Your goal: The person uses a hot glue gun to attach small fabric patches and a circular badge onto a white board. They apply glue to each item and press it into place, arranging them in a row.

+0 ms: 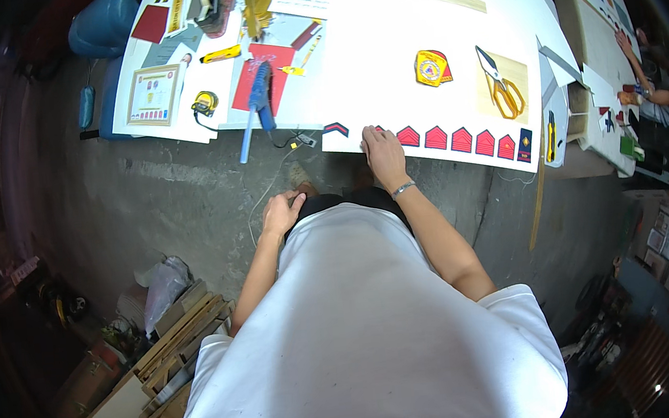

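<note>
My right hand (384, 157) reaches to the near edge of a large white board (369, 62), its fingertips closed down on a red chevron patch (379, 129) that they mostly cover. To its right, several red chevron patches (461, 140) run along the edge, ending in a dark blue rectangular patch (525, 144). A dark patch with a red chevron (335, 129) lies to the left. My left hand (282, 213) rests by my thigh, holding nothing, with the thumb apart from the loosely bent fingers. Farther in lie a yellow and red emblem piece (433, 67) and orange-handled scissors (505, 86).
Left of the board are a blue glue gun (261, 96), a yellow tape measure (203, 103), a yellow cutter (221, 54) and a framed display (153, 96). A cord (258, 204) trails on the floor. Wooden boards (174, 334) lean behind me. Another person's arm (636, 63) shows at right.
</note>
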Tool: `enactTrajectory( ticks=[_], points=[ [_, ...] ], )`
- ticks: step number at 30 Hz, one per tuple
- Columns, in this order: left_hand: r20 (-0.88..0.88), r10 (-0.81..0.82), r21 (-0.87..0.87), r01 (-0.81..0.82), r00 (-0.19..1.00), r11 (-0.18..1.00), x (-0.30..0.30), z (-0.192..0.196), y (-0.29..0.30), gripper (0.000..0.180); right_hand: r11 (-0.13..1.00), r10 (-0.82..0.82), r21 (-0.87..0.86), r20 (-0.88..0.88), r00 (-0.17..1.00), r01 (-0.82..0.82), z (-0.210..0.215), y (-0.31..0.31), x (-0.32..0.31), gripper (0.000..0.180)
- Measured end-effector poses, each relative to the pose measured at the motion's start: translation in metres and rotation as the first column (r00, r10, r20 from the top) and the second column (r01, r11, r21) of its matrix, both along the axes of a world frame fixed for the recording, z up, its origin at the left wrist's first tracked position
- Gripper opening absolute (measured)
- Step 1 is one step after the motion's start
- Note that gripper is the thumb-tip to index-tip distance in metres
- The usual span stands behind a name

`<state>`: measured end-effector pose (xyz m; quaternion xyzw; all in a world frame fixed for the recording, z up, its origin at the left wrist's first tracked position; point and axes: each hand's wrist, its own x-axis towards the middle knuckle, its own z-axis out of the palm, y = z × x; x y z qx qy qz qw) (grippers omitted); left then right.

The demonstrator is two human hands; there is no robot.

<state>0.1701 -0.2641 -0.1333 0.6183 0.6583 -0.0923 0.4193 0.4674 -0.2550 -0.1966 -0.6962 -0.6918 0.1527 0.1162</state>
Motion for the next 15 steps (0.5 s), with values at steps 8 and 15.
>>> enactTrajectory(
  ticks=[8,15],
  points=[
    [0.317,0.017,0.095,-0.049,0.948,0.994,-0.069,0.029,0.026,0.031,0.953,-0.271,0.081,-0.193,0.943,0.291,-0.026,0.055,-0.071,0.023],
    [0.586,-0.210,0.293,0.037,0.783,0.955,-0.112,0.107,0.061,0.020,0.824,-0.544,0.093,-0.142,0.827,0.558,-0.043,0.017,-0.070,0.014]
  ],
)
